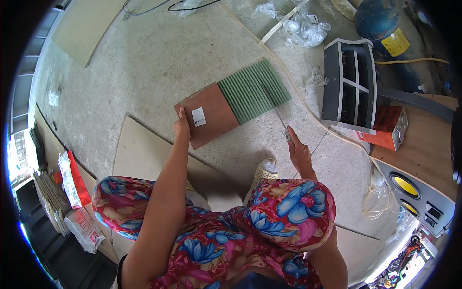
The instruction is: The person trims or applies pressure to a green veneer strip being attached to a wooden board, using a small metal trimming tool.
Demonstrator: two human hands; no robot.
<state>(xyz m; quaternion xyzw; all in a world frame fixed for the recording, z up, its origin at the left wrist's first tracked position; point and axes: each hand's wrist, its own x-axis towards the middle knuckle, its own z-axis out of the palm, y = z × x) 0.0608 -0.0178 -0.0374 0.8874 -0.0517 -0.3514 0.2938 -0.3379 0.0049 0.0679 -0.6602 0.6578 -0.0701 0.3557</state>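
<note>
From here I judge the brown panel (216,126) and ribbed green piece (245,94), on the floor (144,82), stiff, fairly light, best held by the brown edge; my left hand (181,126) touches there, whether clamped I cannot tell; my right hand (299,150) clamps a thin tool (279,116).

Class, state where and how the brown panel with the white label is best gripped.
Probably pinch the brown panel at its left edge, coming from the left: it is flat, that side is where the left hand grips it, and the opposite edge meets the green ribbed panel.
</note>
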